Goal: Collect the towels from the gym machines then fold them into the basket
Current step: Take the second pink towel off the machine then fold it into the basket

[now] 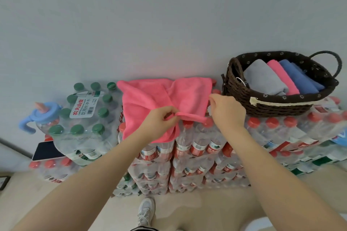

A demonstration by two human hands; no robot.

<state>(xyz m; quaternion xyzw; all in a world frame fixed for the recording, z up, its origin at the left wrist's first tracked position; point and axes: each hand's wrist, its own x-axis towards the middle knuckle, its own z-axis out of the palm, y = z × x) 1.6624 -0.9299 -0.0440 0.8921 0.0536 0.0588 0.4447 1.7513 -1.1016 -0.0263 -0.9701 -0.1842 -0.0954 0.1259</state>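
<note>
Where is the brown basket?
The brown woven wicker basket sits at the right of the head view, on red-capped shrink-wrapped water bottle packs, beside the pink towel.

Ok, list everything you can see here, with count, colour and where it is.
Spread towel: one, pink, on the bottle packs, centre.
Basket: one, dark brown wicker, right, on the packs.
Folded towels: four, grey, pink, two blue, inside the basket.
Bottle packs: many, red caps, stacked by the wall; one green-capped pack on top, left.
Sippy cup: one, blue, far left.
Phone: one, dark screen, lower left.
Shoe: one, white, floor.
Left hand: pinching towel edge.
Right hand: gripping towel edge.
</note>
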